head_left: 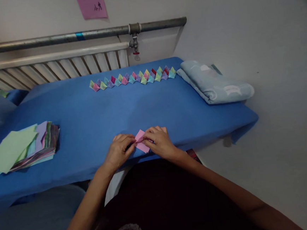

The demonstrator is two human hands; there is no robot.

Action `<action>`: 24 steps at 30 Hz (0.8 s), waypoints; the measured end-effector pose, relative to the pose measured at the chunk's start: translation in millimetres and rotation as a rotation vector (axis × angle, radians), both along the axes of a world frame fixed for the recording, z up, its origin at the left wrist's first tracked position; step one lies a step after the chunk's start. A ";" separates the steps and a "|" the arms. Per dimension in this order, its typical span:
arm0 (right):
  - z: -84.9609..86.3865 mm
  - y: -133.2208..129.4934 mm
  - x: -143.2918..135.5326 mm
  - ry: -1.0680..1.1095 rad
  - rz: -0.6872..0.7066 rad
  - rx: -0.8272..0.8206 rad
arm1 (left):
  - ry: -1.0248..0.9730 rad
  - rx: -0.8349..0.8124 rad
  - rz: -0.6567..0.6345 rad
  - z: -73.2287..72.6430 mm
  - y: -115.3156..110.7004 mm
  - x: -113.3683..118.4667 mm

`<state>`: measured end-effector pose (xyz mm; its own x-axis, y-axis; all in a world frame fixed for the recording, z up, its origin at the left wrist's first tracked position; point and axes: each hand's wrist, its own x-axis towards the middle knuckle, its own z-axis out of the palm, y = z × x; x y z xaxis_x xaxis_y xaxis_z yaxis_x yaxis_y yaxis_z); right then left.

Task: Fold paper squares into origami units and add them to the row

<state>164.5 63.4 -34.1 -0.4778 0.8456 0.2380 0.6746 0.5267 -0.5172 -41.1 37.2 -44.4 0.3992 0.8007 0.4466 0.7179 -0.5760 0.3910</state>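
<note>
A small folded piece of pink paper (142, 147) lies between my hands near the front edge of the blue-covered table. My left hand (121, 148) pinches its left side between thumb and fingers. From the right, my right hand (158, 140) pinches the same paper, its fingers covering part of it. Farther back, two close rows of folded paper pieces (132, 78) in green, pink, blue, purple and red stand on the cloth. Off to the left is a stack of loose coloured paper sheets (17, 147), pale green on top.
A folded light-blue blanket (217, 83) lies at the table's right end. Behind the blue tablecloth (90, 116) are a white radiator (59, 67) and a metal pipe (104, 32) with a valve (135, 43). A pink note (93, 6) hangs on the wall.
</note>
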 end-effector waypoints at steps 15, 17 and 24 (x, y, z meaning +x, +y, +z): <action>0.1 -1.3 1.5 -0.002 0.025 0.024 | 0.075 0.132 0.030 -0.5 -7.7 -2.0; -0.9 -1.1 1.8 -0.009 0.023 0.028 | 0.096 0.145 0.024 0.2 -8.2 -1.5; -2.5 -0.8 1.5 -0.004 0.023 0.043 | 0.104 0.096 0.060 0.9 -8.3 0.9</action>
<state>166.0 62.6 -36.6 -0.4983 0.8234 0.2715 0.6640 0.5638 -0.4912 -40.2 29.0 -43.4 0.4002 0.7801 0.4809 0.7855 -0.5623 0.2585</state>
